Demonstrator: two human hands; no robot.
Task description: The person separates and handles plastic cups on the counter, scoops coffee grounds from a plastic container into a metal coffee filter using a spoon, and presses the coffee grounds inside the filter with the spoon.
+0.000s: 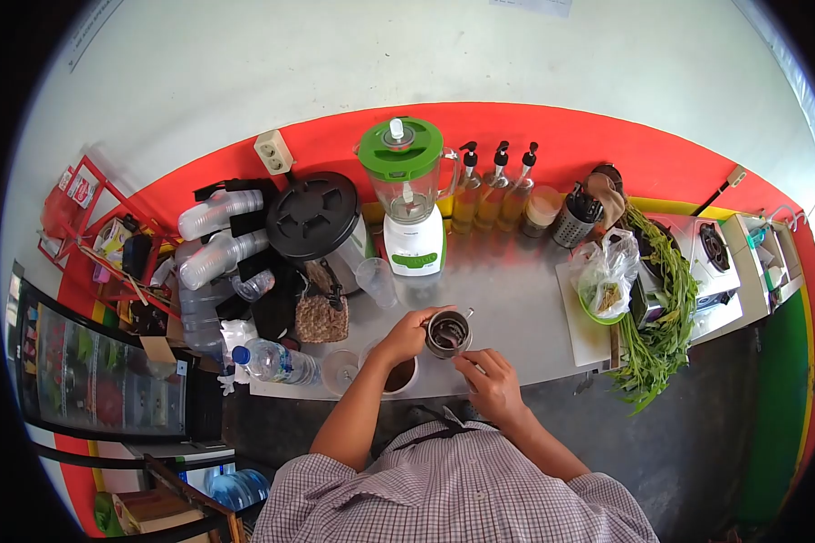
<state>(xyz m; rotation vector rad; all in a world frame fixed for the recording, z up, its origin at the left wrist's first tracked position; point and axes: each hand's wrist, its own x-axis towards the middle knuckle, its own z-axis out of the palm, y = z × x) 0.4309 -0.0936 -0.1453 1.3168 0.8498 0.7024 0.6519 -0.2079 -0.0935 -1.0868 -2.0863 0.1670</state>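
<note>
My left hand (pixel 406 337) is closed around the side of a small metal cup (pixel 448 333) with something dark inside. The cup is held up over the front of the metal counter (pixel 516 317). Just below and right of it, my right hand (pixel 493 385) has its fingers pinched near the cup's lower rim. What those fingers hold, if anything, is too small to make out. Partly hidden under my left wrist stands a white-rimmed container with brown contents (pixel 398 376). A clear plastic tub (pixel 340 371) sits to its left.
A green-lidded blender (pixel 414 240) stands ahead, beside a clear plastic cup (pixel 376 281) and several pump bottles (pixel 500 195). At left are a water bottle (pixel 281 362), a black-lidded container (pixel 312 215) and stacked cups (pixel 225 258). Leafy greens (pixel 656 335) and a bag (pixel 607 276) lie right.
</note>
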